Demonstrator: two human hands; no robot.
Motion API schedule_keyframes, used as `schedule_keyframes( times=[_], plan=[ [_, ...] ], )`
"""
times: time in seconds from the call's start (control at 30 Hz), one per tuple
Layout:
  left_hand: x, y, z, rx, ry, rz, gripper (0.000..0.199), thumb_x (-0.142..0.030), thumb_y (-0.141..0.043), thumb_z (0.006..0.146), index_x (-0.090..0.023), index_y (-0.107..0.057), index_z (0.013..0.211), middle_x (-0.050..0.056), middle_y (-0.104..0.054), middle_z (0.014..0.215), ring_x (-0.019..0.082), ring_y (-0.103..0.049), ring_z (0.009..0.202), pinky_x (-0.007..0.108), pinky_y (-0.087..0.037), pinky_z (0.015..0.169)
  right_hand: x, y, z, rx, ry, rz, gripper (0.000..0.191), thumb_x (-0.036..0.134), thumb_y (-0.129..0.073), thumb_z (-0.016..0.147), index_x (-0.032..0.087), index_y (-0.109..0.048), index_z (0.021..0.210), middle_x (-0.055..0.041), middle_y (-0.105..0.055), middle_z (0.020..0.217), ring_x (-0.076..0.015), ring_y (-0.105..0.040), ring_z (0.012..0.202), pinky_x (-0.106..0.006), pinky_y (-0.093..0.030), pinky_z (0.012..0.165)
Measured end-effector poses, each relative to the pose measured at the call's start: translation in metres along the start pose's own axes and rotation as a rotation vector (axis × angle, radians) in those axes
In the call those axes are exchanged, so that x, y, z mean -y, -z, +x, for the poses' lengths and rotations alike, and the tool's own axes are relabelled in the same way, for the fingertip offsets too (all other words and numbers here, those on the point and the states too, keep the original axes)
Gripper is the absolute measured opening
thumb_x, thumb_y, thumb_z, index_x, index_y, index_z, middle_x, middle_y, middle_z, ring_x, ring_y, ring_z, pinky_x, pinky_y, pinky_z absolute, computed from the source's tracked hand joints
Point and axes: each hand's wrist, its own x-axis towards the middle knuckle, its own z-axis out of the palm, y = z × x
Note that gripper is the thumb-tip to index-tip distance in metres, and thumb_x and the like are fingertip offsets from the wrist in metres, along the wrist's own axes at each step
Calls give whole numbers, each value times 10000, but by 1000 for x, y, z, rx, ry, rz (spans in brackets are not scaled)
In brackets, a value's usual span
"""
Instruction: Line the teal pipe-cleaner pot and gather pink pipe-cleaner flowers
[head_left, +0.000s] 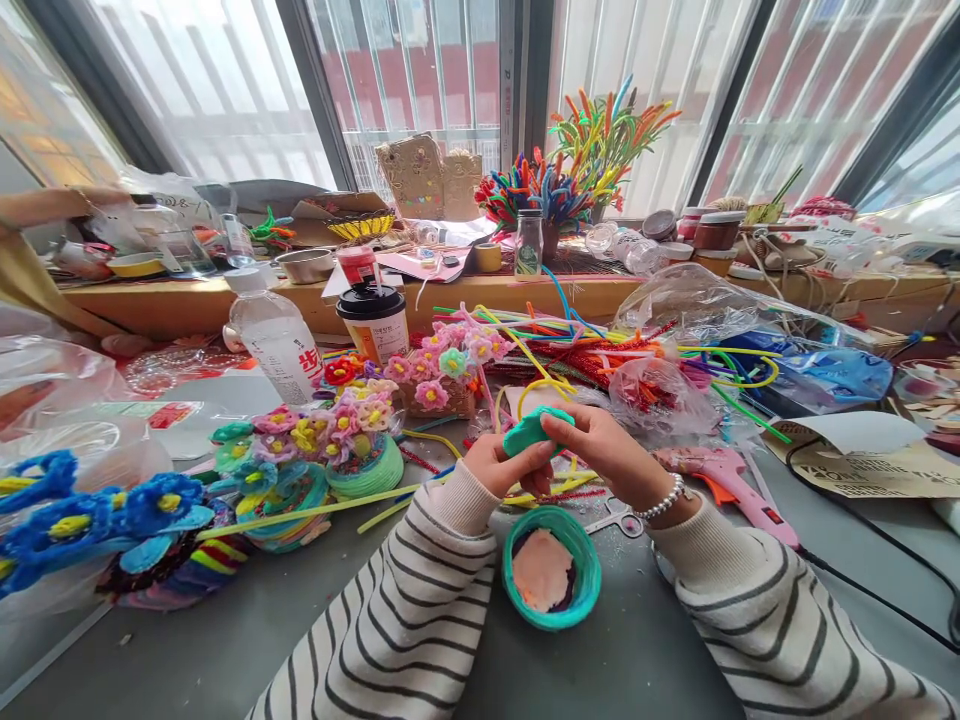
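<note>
Head view: tall windows (420, 80) stand across the back, above a grey worktop (630, 640) crowded with craft things and a ledge (457, 296) behind it. Striped sleeves reach in from the bottom edge. A loose heap of pipe cleaners (577, 355) lies across the middle of the worktop, with blue flowers (157, 500) at far left. Another person's arm (67, 207) extends over the ledge at upper left. A pink glue gun (739, 490) rests just beyond the right wrist, its cord running off to the right. The right hand (600, 455) and left hand (491, 463) meet near the centre, the fingers of each closed on one teal piece (529, 432), held between them above the worktop. A clear bottle (274, 340) stands at left. Below the hands, between the sleeves, sits a teal pot (590, 580) with a pale pink layer (540, 570) inside. A lidded cup (386, 335) is right of the bottle. Smallest, a beaded bracelet (667, 497) circles the right wrist.
</note>
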Motion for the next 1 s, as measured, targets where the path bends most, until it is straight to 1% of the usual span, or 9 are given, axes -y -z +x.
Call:
schedule_keyframes(
  times=[0.1,0.2,0.3,0.43,0.57,0.7,0.8,0.9,1.0],
  plan=[
    [1,2,0,56,22,82,359,-476,-597,571,-131,-582,473,-2,-535,371,87,-495,353,195,-406,401,3,8,0,61,11,-67,339,435,-505,707,144,-573,869,-34,-579,814,-130,-522,732,-250,-414,663],
    [4,2,2,128,40,124,370,-492,-588,568,-136,-577,468,2,-544,379,90,-495,349,199,-409,396,3,11,1,29,-4,-177,307,406,-580,647,142,-601,802,-30,-598,761,-138,-532,705,-259,-421,653],
    [4,2,2,69,42,112,396,-517,-592,541,-127,-577,469,10,-548,382,100,-505,358,208,-415,402,1,9,1,-82,0,-186,265,390,-600,628,141,-600,717,-7,-587,667,-121,-524,625,-251,-418,610],
    [1,2,2,3,21,115,472,-579,-568,509,-108,-608,514,49,-599,450,120,-539,414,229,-439,455,-1,1,0,-192,-1,-74,243,379,-607,622,144,-581,676,6,-566,624,-101,-496,571,-238,-403,560],
    [-1,0,1,1,8,-2,409,-516,-620,507,-117,-630,600,42,-633,516,146,-587,498,251,-477,532,-4,-5,1,-217,-7,14,219,351,-633,601,145,-583,661,11,-560,607,-94,-482,561,-232,-394,557],
    [2,-1,1,-31,-14,-45,334,-453,-623,555,-121,-628,586,30,-624,481,140,-574,452,248,-475,494,-4,-2,2,-163,-15,39,237,380,-586,649,143,-581,651,18,-550,600,-84,-478,551,-218,-390,544],
    [4,1,1,-8,-41,29,303,-423,-606,588,-124,-616,540,29,-613,456,128,-554,407,239,-463,455,1,4,1,-114,22,-84,284,412,-532,691,141,-601,738,-6,-579,676,-100,-513,610,-220,-404,562],
    [7,2,1,56,-12,101,284,-408,-597,596,-131,-604,530,16,-605,449,128,-552,402,239,-460,441,7,7,0,-81,71,-281,305,370,-609,630,161,-605,853,-29,-610,809,-132,-547,708,-231,-423,606],
    [9,1,1,94,44,146,288,-410,-582,605,-130,-599,538,13,-600,456,131,-556,416,248,-466,457,10,8,-2,-71,122,-471,197,343,-595,651,162,-628,721,-21,-622,713,-124,-543,630,-231,-418,568]
  ],
)
